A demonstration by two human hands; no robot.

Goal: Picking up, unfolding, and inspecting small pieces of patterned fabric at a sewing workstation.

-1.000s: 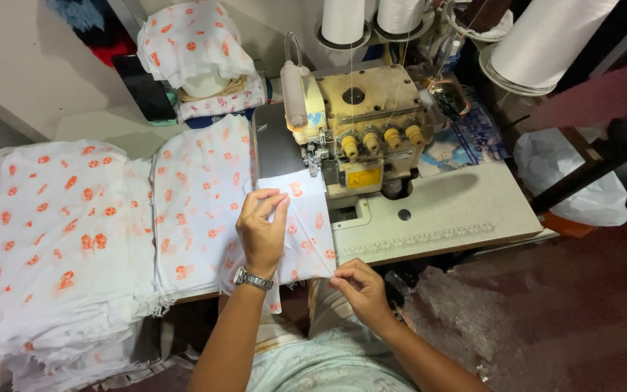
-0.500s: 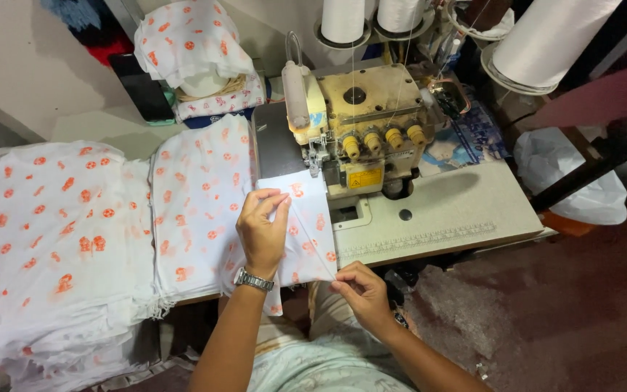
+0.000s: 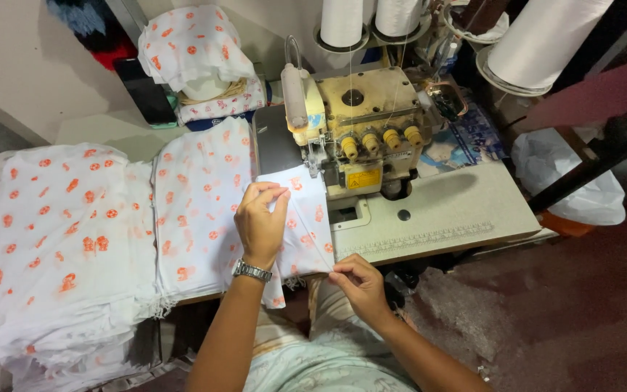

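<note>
I'm holding a white, orange-spotted cloth piece (image 3: 306, 229) at the sewing machine (image 3: 361, 138).
Left hand (image 3: 259, 221) is pinching its far edge, right hand (image 3: 357, 279) is grasping its near corner; its long axis is running away from me, fabric stack (image 3: 197, 203) lying left on the bench (image 3: 444, 218).

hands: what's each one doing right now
Left hand: closed, pinching the fabric piece near its top edge.
Right hand: closed, pinching the same piece's lower corner.

- Overlock sewing machine (image 3: 368, 131) at the back of the table (image 3: 459, 210).
- Left of the machine, two stacks of orange-dotted white fabric (image 3: 59, 239).
- Behind it, white thread cones (image 3: 342, 20).
- To its right, a white plastic bag (image 3: 575, 178).
</note>
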